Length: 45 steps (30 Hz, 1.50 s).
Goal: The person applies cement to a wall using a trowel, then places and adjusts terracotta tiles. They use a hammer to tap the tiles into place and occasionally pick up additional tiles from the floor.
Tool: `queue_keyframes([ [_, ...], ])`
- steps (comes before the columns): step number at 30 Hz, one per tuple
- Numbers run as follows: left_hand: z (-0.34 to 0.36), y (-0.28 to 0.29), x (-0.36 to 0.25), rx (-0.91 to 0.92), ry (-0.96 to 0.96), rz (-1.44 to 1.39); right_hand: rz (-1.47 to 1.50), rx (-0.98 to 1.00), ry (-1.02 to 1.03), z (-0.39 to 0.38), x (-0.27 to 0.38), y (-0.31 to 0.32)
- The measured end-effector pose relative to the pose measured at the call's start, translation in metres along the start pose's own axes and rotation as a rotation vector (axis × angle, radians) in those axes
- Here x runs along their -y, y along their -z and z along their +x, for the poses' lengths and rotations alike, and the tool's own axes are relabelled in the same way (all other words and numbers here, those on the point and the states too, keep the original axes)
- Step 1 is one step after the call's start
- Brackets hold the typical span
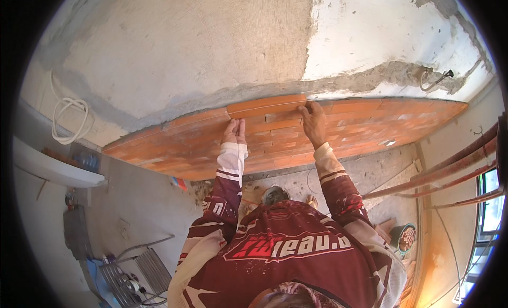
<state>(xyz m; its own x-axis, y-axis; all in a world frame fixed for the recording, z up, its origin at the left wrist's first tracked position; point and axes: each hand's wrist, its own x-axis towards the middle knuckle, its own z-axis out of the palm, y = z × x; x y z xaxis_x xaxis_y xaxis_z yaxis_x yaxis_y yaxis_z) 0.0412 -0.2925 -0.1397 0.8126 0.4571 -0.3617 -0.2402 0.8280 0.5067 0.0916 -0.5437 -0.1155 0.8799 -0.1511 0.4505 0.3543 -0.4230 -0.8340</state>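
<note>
1. Mostly, the fingertips are hard to make out against the brick (267,105).
2. Left hand (234,132): flat, fingers together, touching the brick's left end.
3. Right hand (314,122): fingers pressing the right end, atop the wall (370,122).

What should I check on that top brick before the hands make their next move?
1. Left hand against the left end of the long orange top brick: ok, flat on its end.
2. Right hand at the brick's right end: ok, fingers on the corner.
3. Brick seated on the red-orange brick wall: ok, resting on the course below.
4. Brick level with the neighbouring top course: cannot tell, the lens bends straight edges.
5. Headroom under the rough grey concrete beam: not ok, the brick sits close beneath it.
6. Mortar under the brick: cannot tell, hidden.
</note>
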Motion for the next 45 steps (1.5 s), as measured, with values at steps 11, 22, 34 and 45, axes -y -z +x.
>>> queue_keyframes([
  [11,0.001,0.003,-0.004,-0.002,0.072,0.019,0.196,0.100,-0.116,-0.008,0.006,0.008],
  [22,-0.005,0.001,-0.007,-0.024,0.144,0.041,0.802,0.205,-0.277,-0.017,-0.006,0.003],
  [34,-0.048,0.028,-0.013,0.207,0.333,0.225,0.914,0.269,-0.508,-0.044,-0.036,0.044],
  [45,-0.090,0.114,-0.005,0.177,0.717,0.362,0.785,0.408,-0.630,-0.114,-0.032,0.082],
])
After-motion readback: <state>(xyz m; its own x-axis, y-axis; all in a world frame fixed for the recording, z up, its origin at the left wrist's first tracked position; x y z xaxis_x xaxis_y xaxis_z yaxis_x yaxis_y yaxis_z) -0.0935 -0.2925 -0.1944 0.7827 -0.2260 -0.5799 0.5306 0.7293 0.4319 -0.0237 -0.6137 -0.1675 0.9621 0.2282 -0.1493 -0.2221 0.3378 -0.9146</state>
